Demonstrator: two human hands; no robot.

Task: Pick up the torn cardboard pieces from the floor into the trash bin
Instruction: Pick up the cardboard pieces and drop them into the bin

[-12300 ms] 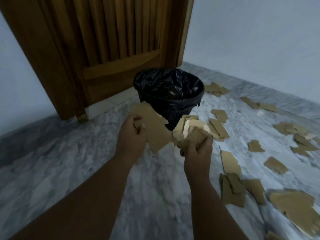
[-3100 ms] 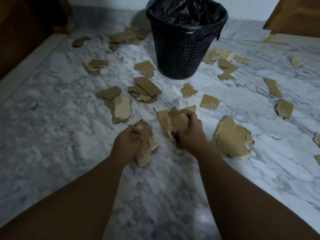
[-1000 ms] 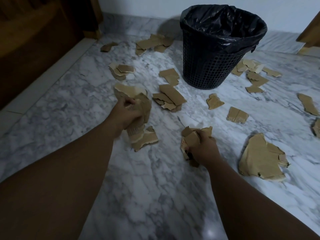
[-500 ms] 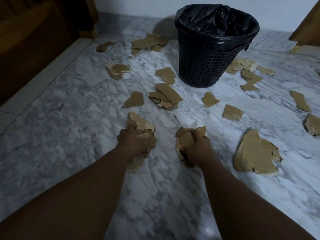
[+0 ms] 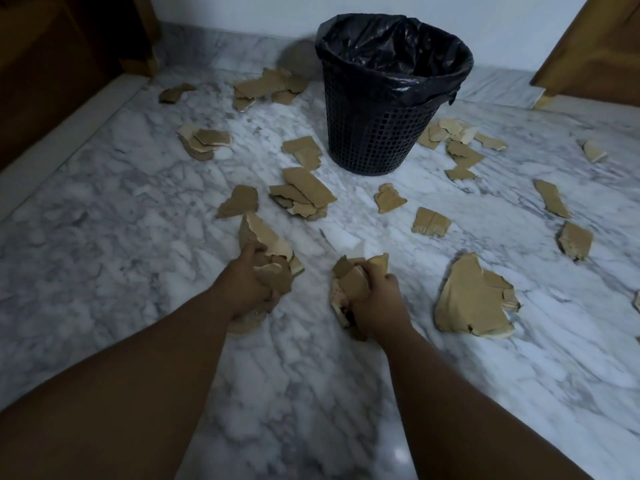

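Observation:
Torn brown cardboard pieces lie scattered over the white marble floor (image 5: 138, 237). My left hand (image 5: 247, 284) grips a bundle of pieces (image 5: 268, 242) low at the floor. My right hand (image 5: 375, 297) grips a second bundle of pieces (image 5: 353, 277) beside it. A black mesh trash bin (image 5: 377, 133) with a black liner stands upright ahead, beyond both hands. One large piece (image 5: 471, 299) lies just right of my right hand. A small stack (image 5: 303, 195) and a single piece (image 5: 240, 202) lie ahead of my left hand.
More cardboard lies left of the bin (image 5: 204, 140), behind it (image 5: 266, 88) and to its right (image 5: 457, 140). Dark wooden door panels stand at the far left (image 5: 52, 81) and far right (image 5: 595, 46). A white wall runs behind the bin.
My left hand, which was raised with its bundle a second ago, came down to the floor and now grips more pieces there. My right hand stayed in place with its bundle.

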